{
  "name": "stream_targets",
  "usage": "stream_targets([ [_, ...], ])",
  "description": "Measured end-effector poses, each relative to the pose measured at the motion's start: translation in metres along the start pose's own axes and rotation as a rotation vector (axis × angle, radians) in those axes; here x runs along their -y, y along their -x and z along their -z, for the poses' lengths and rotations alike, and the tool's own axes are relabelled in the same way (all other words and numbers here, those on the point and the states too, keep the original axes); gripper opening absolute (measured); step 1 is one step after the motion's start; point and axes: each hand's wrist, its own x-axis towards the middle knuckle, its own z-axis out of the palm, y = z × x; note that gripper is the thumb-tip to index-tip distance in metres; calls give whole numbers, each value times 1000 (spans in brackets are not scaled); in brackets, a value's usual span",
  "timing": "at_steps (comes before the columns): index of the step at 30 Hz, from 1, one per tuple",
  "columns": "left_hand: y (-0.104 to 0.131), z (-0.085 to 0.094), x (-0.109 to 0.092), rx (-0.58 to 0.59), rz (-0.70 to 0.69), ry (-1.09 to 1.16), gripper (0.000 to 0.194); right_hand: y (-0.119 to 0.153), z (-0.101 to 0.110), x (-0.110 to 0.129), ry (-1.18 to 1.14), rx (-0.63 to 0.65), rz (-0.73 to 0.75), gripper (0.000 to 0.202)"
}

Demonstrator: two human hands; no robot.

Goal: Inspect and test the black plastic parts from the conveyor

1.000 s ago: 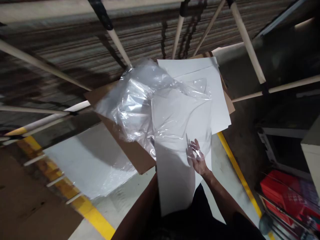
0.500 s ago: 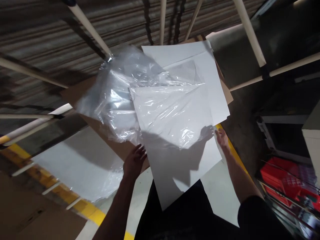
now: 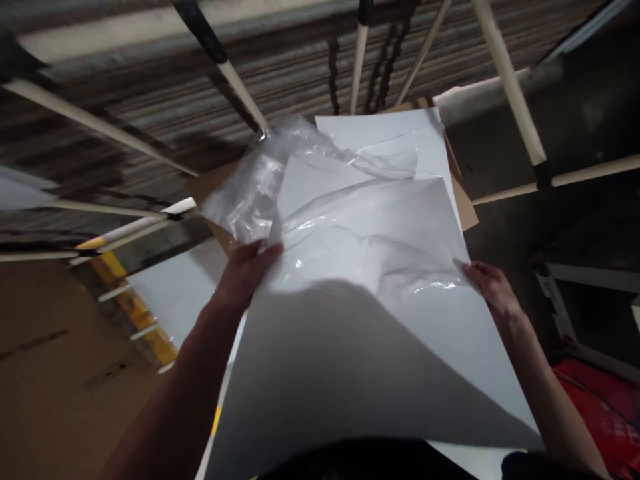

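Note:
A large white sheet (image 3: 350, 373) reaches from the stack in front of me down to my body. Its far part is covered by a clear plastic bag (image 3: 320, 247), wrinkled and shiny. At the sheet's left edge my left hand (image 3: 247, 270) is closed on the bag's edge, thumb toward the sheet. Opposite it, my right hand (image 3: 493, 287) pinches the bag at the sheet's right edge. Whether the fingers also grip the sheet, I cannot tell. More crumpled film (image 3: 255, 180) bunches at the far left, and another white sheet (image 3: 425, 130) lies beneath, farther away.
Brown cardboard (image 3: 465, 207) shows under the sheets. Pale rods with black joints (image 3: 510, 87) stand around the stack. A yellow-edged frame (image 3: 135, 293) and a wrapped white sheet (image 3: 175, 287) are at left. Something red (image 3: 600, 407) sits at lower right.
Both hands have come up onto the edges and closed on the plastic. The near white sheet is now raised closer to me, and the bag lies spread across its far part.

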Motion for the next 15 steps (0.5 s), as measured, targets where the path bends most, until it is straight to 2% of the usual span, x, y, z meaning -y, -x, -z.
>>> stream_targets([
  [3,68,12,7,55,319,3,56,45,23,-11,-80,30,-146,49],
  [4,90,13,11,61,381,29,58,56,30,-16,-121,28,-176,51],
  [5,109,12,14,62,413,51,60,65,37,-19,-156,27,-182,52],
  [7,139,6,10,60,408,60,62,73,51,-17,-164,55,-95,53],
  [11,174,-12,-14,42,360,32,62,80,86,7,-92,87,188,47],
  [13,186,-19,-16,14,406,56,60,86,102,14,-97,51,239,45],
  [15,194,-25,-8,10,469,83,56,91,116,15,-50,14,240,47],
])
